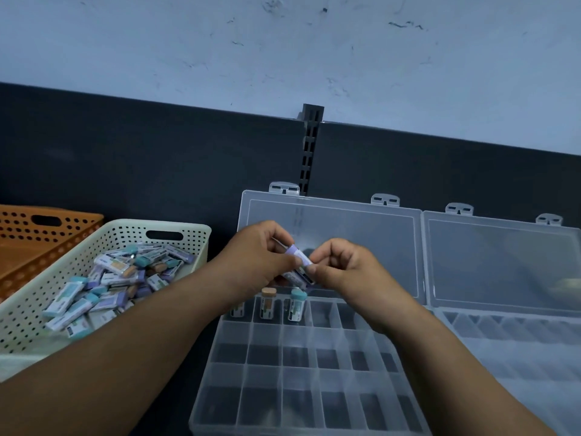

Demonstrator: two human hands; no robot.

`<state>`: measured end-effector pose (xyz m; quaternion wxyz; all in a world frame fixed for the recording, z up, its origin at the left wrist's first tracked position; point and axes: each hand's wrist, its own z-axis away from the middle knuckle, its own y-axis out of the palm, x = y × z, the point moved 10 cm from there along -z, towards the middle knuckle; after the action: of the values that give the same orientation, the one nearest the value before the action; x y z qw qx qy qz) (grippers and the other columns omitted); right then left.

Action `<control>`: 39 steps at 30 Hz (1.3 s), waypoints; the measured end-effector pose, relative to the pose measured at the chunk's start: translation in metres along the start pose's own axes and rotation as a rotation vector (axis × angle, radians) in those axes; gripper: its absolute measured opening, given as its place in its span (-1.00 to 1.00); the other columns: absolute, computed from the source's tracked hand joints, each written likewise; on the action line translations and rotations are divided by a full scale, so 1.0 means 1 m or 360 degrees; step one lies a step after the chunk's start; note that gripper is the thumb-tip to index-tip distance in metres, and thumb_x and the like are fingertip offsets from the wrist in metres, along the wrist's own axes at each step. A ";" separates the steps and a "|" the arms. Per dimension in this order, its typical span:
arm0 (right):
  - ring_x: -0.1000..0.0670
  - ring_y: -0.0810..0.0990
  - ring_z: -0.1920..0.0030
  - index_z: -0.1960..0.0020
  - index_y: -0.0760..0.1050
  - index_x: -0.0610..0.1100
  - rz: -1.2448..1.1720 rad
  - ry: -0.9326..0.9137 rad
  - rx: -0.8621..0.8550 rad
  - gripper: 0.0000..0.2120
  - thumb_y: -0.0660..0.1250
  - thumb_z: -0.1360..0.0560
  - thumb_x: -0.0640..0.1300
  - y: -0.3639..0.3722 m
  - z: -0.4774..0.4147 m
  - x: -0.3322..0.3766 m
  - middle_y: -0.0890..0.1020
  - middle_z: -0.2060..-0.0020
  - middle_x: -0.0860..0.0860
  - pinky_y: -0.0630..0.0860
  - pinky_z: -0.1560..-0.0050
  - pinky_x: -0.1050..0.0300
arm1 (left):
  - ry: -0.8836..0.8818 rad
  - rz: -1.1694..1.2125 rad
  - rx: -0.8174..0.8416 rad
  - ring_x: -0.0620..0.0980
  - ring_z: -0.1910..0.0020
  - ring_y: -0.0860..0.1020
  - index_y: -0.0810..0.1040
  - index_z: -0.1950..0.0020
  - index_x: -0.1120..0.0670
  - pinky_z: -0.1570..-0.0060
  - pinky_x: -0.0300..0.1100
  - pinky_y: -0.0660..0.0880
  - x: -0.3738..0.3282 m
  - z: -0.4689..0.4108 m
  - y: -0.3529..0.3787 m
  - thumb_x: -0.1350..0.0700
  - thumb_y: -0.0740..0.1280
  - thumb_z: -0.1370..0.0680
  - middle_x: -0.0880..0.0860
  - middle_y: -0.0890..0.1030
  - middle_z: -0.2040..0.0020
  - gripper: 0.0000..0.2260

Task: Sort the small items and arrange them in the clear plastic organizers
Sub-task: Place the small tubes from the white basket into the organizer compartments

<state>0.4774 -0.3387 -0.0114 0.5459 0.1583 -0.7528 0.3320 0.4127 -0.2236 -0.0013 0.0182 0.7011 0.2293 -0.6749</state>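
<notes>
Both hands meet above the back row of the open clear organizer [301, 372]. My left hand [261, 262] grips a few small wrapped items [297, 258], one with a purple end. My right hand [342, 269] pinches the lower end of the same bunch. Below them, three items stand upright in the back row: one half hidden by my left wrist [237, 311], a peach-capped one [268, 305] and a teal-capped one [297, 306]. A cream perforated basket [176, 228] on the left holds several more such items [103, 291] in a loose pile.
A second clear organizer [509, 341] lies open to the right, its lid leaning on the dark back panel [157, 158]. An orange perforated basket [41, 234] sits behind the cream one. A slotted dark post [309, 146] rises behind the lids.
</notes>
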 end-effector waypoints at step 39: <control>0.27 0.45 0.38 0.17 0.52 -0.11 0.1000 0.0042 -0.0106 -0.86 0.47 -0.39 -0.26 -0.055 0.007 -0.057 0.50 0.39 0.19 0.36 0.33 0.44 | 0.0211 -0.0790 0.0170 -0.07 0.19 0.59 0.63 0.15 0.04 0.11 -0.17 0.55 -0.002 -0.023 0.054 0.11 0.39 -0.50 -0.01 0.66 0.19 -0.95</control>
<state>0.5259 -0.3911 -0.0477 0.4311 -0.1043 -0.7683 0.4616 0.4533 -0.2644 -0.0126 -0.2002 0.6659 0.3591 -0.6225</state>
